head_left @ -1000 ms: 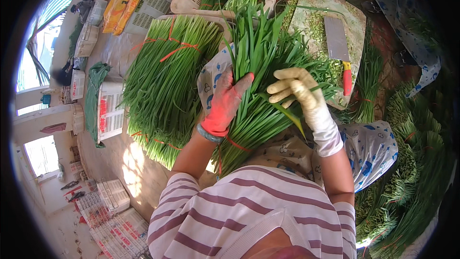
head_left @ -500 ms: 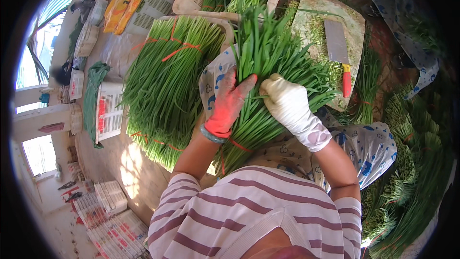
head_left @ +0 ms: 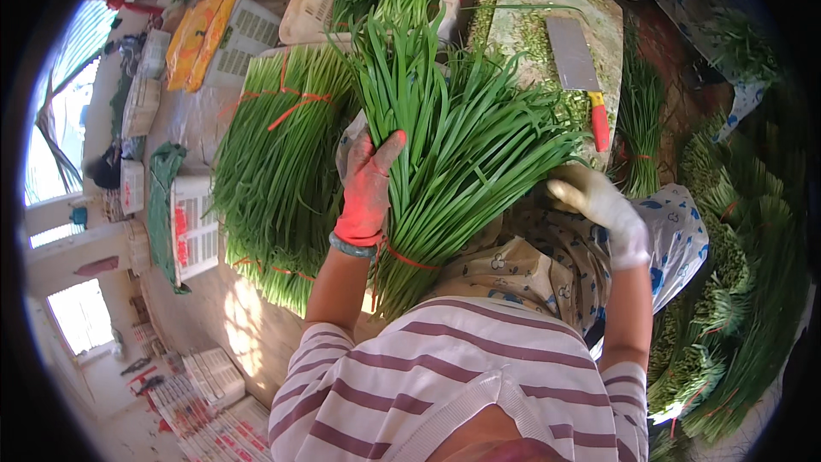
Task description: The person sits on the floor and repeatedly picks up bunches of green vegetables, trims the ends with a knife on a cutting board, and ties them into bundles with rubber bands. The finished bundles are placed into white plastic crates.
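Note:
A large bundle of garlic chives [head_left: 453, 154] lies fanned out in front of me, its leaf tips pointing away. A red tie [head_left: 410, 261] rings it near the stem ends by my body. My left hand [head_left: 366, 192], in a red glove, is closed on the bundle's left side, thumb on top and the other fingers hidden. Past the right leaf tips is my right hand [head_left: 594, 201] in a white glove, slightly blurred. Its fingers look loosely apart, with nothing visible in them. To the left stands a thick tied stack of chives [head_left: 286, 162].
A cleaver [head_left: 573, 53] with a red and yellow handle rests on a board [head_left: 611, 43] strewn with trimmings. Beyond is a crate [head_left: 299, 13] of chives. More bundles [head_left: 727, 291] lie at the right. White crates [head_left: 197, 227] stand at the left. Patterned plastic [head_left: 671, 218] surrounds my lap.
My right hand has left the middle of the bundle and moved right, past the leaf tips. My left hand has shifted slightly left and down, and the leaves spread wider.

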`<state>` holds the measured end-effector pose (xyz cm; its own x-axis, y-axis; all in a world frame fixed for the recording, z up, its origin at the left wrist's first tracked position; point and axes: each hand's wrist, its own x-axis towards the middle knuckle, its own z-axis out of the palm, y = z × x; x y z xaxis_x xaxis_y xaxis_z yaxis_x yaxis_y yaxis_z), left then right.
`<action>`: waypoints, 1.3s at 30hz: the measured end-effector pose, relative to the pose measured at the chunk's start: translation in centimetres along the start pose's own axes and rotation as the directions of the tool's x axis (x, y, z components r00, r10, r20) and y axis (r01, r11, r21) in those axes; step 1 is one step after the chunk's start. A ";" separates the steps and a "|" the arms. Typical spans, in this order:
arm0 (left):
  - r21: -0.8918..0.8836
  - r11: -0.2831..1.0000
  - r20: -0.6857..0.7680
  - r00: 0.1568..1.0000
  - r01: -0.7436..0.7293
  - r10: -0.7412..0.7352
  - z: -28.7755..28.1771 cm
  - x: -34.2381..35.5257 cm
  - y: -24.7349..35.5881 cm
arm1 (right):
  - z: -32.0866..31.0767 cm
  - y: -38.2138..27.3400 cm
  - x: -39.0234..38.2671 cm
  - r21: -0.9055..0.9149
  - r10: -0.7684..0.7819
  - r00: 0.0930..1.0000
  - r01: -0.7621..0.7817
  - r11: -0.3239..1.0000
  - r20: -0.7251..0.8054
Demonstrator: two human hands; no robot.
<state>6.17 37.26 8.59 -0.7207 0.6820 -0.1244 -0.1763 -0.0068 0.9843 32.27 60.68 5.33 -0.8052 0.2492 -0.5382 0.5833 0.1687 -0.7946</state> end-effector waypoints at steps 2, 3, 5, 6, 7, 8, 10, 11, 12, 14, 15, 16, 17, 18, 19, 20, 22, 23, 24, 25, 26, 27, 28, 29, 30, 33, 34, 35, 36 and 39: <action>0.127 0.992 0.076 0.997 0.025 -0.035 0.5 0.7 0.8 | 3.6 0.1 3.1 0.395 0.022 0.998 -0.001 0.919 -0.050; 0.248 0.968 0.124 0.989 0.050 -0.083 0.8 1.6 1.6 | 5.3 0.9 5.4 0.442 -0.026 0.988 0.090 0.893 -0.150; 0.432 0.901 0.198 0.979 -0.034 -0.058 2.0 2.5 2.2 | 8.3 -2.9 7.2 0.692 -0.073 0.943 0.291 0.660 -0.326; 0.489 0.861 0.256 0.967 -0.142 0.014 3.9 2.8 2.0 | 9.6 -4.0 8.4 0.760 -0.052 0.937 0.312 0.570 -0.345; 0.539 0.804 0.316 0.945 -0.251 0.083 4.8 3.2 1.9 | 9.8 -4.7 9.3 0.824 -0.033 0.938 0.320 0.467 -0.345; 0.532 0.824 0.308 0.951 -0.195 0.026 4.3 4.0 1.7 | 10.2 -5.3 10.1 0.876 -0.011 0.939 0.324 0.357 -0.343; 0.516 0.853 0.292 0.953 -0.082 -0.085 2.6 5.5 1.2 | 9.6 -6.1 9.4 0.931 0.080 0.935 0.330 0.159 -0.345; 0.504 0.862 0.245 0.967 -0.062 -0.073 1.6 5.4 1.9 | 9.6 -5.0 8.8 0.909 0.158 0.904 0.363 0.203 -0.396; 0.489 0.871 0.192 0.979 -0.038 -0.066 0.3 4.8 2.9 | 9.2 -3.8 7.6 0.923 0.166 0.916 0.333 0.190 -0.365; 0.309 0.949 0.043 0.996 0.060 -0.077 -2.6 4.3 2.7 | 9.3 -0.7 5.6 0.935 0.226 0.910 0.317 0.161 -0.347; 0.285 0.957 0.037 0.997 0.049 -0.062 -3.3 4.2 2.2 | 10.0 1.0 5.1 0.932 0.275 0.891 0.331 0.150 -0.361; 0.263 0.964 0.033 0.999 0.031 -0.041 -3.7 4.3 2.0 | 10.3 1.9 4.4 0.945 0.330 0.885 0.311 0.104 -0.328; 0.240 0.971 0.027 0.999 0.011 -0.018 -4.1 4.3 1.7 | 11.4 3.8 4.5 0.898 0.272 0.856 0.427 0.107 -0.440; 0.274 0.962 0.006 1.000 -0.006 0.004 -4.4 4.4 1.4 | 11.4 3.8 4.2 0.898 0.274 0.855 0.425 0.116 -0.440; 0.227 0.974 -0.011 1.000 0.005 -0.003 -4.4 4.4 1.1 | 11.6 3.7 3.8 0.898 0.275 0.855 0.422 0.125 -0.440; 0.179 0.984 -0.030 0.999 0.015 -0.009 -4.2 4.3 0.7 | 11.7 3.6 3.0 0.907 0.321 0.849 0.401 0.127 -0.420; 0.068 0.998 -0.045 0.999 -0.004 0.007 -4.1 4.6 0.5 | 12.0 5.7 3.4 0.906 0.291 0.859 0.409 0.107 -0.422; -0.012 1.000 -0.050 0.998 0.028 -0.028 -4.1 4.4 0.6 | 12.3 6.4 3.5 0.901 0.256 0.865 0.428 0.075 -0.432; -0.099 0.993 -0.047 0.997 0.059 -0.064 -3.0 4.0 1.2 | 11.5 4.7 2.8 0.914 0.295 0.867 0.399 0.071 -0.402; -0.185 0.979 -0.040 0.994 0.089 -0.098 -2.6 3.9 1.7 | 11.9 6.7 3.1 0.922 0.299 0.874 0.381 0.072 -0.384; -0.148 0.986 -0.148 0.984 0.079 -0.101 -3.7 4.2 0.9 | 11.8 6.7 2.9 0.915 0.290 0.868 0.390 0.103 -0.403; -0.166 0.981 -0.152 0.980 0.101 -0.127 -4.3 4.2 0.7 | 11.7 6.5 2.6 0.907 0.285 0.861 0.397 0.138 -0.421; -0.185 0.975 -0.156 0.976 0.123 -0.153 -4.8 4.3 0.6 | 11.5 6.2 2.2 0.910 0.262 0.872 0.394 0.126 -0.414; -0.203 0.968 -0.158 0.971 0.145 -0.179 -5.0 4.4 0.5 | 11.1 5.9 1.8 0.914 0.239 0.882 0.390 0.114 -0.407; -0.243 0.964 -0.152 0.977 0.110 -0.150 -5.1 4.5 0.4 | 10.7 5.4 1.3 0.919 0.213 0.894 0.382 0.102 -0.395; -0.343 0.939 -0.132 0.989 0.016 -0.066 -5.6 5.1 0.2 | 9.2 5.4 -0.1 0.870 0.224 0.855 0.400 0.290 -0.468; -0.362 0.932 -0.129 0.991 -0.019 -0.030 -6.3 5.4 0.4 | 8.0 4.2 -1.2 0.784 0.231 0.817 0.365 0.502 -0.528; -0.381 0.923 -0.129 0.992 -0.056 0.007 -7.0 5.2 0.5 | 8.2 2.3 -1.7 0.452 0.077 0.618 0.479 0.753 -0.783; -0.316 0.944 -0.172 0.984 -0.096 0.042 -7.3 4.8 1.0 | 7.7 0.0 -2.9 0.069 -0.214 0.531 0.463 0.884 -0.820; -0.143 0.978 -0.289 0.952 -0.151 0.105 -7.9 4.1 1.1 | 6.9 -8.7 -4.8 -0.754 -0.626 0.771 0.342 0.561 -0.116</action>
<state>-2.33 34.27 8.13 -0.8980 0.4370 -0.0516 -0.1596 -0.2143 0.9636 30.34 51.46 12.89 -0.9737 0.1967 0.1150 0.1323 0.8989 -0.4176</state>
